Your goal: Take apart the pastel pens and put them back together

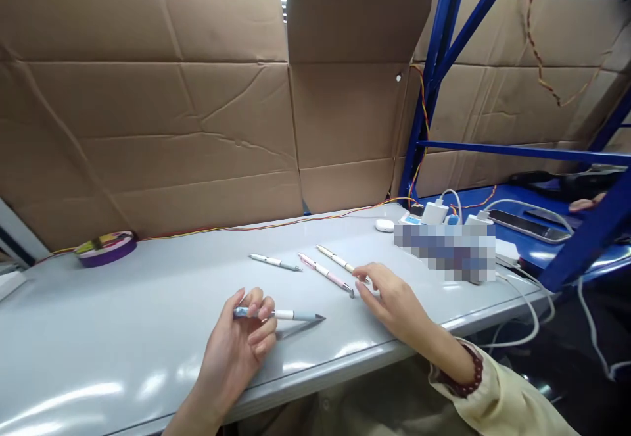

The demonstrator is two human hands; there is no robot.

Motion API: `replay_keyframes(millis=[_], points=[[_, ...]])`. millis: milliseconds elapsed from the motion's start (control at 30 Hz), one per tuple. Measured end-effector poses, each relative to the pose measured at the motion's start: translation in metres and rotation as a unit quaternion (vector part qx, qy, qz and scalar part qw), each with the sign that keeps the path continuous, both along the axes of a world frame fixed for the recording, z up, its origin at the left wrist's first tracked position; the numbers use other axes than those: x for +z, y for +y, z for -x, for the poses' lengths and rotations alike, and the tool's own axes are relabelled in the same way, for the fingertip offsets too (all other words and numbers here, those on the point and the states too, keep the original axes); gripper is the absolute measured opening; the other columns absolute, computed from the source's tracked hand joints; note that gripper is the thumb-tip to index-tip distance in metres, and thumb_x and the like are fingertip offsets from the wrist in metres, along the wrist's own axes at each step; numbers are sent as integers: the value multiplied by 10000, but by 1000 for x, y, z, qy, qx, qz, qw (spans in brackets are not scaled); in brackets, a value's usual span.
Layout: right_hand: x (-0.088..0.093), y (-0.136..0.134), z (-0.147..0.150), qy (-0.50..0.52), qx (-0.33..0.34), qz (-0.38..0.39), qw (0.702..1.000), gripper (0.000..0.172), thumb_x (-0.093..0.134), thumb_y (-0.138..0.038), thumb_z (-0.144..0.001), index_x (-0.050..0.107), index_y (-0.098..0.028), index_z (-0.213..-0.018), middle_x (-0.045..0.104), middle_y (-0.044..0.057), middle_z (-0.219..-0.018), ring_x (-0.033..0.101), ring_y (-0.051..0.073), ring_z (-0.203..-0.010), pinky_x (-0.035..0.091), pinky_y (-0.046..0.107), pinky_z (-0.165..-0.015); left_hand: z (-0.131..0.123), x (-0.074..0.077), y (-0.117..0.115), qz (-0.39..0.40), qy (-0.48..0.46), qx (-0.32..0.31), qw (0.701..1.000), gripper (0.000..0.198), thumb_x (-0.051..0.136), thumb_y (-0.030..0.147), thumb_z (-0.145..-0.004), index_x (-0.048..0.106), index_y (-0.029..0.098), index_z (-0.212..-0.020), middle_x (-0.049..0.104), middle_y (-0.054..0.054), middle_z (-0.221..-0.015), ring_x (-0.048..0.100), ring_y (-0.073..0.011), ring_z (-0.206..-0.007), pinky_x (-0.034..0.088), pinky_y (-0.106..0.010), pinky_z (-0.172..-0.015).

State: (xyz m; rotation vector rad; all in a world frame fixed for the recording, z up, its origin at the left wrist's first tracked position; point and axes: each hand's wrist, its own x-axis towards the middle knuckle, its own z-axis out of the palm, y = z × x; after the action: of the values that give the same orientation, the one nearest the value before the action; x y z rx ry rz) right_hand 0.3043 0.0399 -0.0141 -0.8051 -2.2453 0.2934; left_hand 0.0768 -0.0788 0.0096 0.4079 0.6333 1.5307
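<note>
Hands are apart over the table (162, 304): the left hand (241, 344), palm turned up, grasps a blue-and-white pen (296, 315) in curled fingers, its tip pointing right. The right hand (392, 294) is loosely bent, its fingertips over the end of a cream pen (338, 260); whether it grips that pen I cannot tell. A pink pen (323, 271) and a grey-white pen (275, 262) lie just left. Behind sits a small white case (384, 225), contents hidden.
</note>
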Motion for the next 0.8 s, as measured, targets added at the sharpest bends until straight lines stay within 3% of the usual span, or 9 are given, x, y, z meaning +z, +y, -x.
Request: replay_keyframes(millis=[133, 300, 400, 500, 567, 667, 733, 800], points=[[-2, 4, 3, -121, -17, -11, 992, 184, 439, -235, -895, 556, -218, -1036, 599, 65, -973, 583, 221, -877, 498, 343, -690, -3, 11, -2, -38, 120, -96, 987, 283, 467, 333, -859, 487, 156, -639, 481, -25, -728, 489, -138, -599, 449, -266, -612], [-6, 4, 5, -124, -8, -25, 992, 163, 457, -190, -885, 583, -224, -983, 619, 47, -927, 596, 200, -854, 497, 316, -709, 7, 34, 3, -51, 279, -209, 936, 206, 480, 306, -857, 560, 169, -724, 571, -71, -877, 565, -197, -762, 439, -306, -743], [-6, 4, 5, -122, -5, -28, 992, 150, 451, -198, -890, 591, -218, -939, 623, 44, -906, 598, 194, -831, 495, 312, -703, 21, 46, 22, -61, 411, -265, 870, 167, 525, 311, -841, 606, 186, -766, 608, -88, -937, 586, -224, -861, 442, -314, -782], [-6, 3, 4, -118, -3, -22, 993, 142, 452, -197, -889, 589, -214, -925, 623, 35, -907, 596, 186, -817, 494, 304, -685, 35, 56, 43, -80, 525, -366, 764, 175, 533, 310, -833, 662, 191, -824, 661, -103, -945, 589, -254, -942, 435, -325, -800], [-6, 3, 3, -114, -4, -19, 993, 141, 456, -193, -886, 588, -212, -933, 622, 34, -910, 597, 183, -809, 493, 302, -681, 41, 61, 53, -103, 573, -396, 710, 143, 564, 274, -810, 680, 195, -836, 675, -97, -969, 589, -261, -968, 427, -338, -827], [-7, 3, 2, -106, -2, -25, 994, 139, 457, -198, -884, 582, -216, -940, 622, 39, -912, 599, 186, -812, 491, 304, -688, 46, 59, 57, -133, 666, -325, 658, 110, 596, 260, -788, 698, 224, -807, 683, -58, -961, 598, -256, -942, 427, -329, -824], [-8, 4, 2, -103, 0, -25, 994, 142, 447, -201, -888, 577, -219, -942, 622, 42, -915, 598, 186, -814, 491, 306, -691, 48, 50, 58, -159, 718, -228, 638, 81, 625, 260, -766, 703, 239, -755, 686, -35, -880, 603, -247, -878, 431, -312, -806], [-9, 4, 2, -105, 3, -24, 994, 143, 441, -206, -890, 575, -220, -936, 621, 39, -913, 596, 184, -808, 491, 307, -684, 51, 37, 63, -182, 740, -89, 642, 70, 632, 257, -756, 692, 244, -722, 660, -24, -787, 580, -234, -820, 429, -294, -788]])
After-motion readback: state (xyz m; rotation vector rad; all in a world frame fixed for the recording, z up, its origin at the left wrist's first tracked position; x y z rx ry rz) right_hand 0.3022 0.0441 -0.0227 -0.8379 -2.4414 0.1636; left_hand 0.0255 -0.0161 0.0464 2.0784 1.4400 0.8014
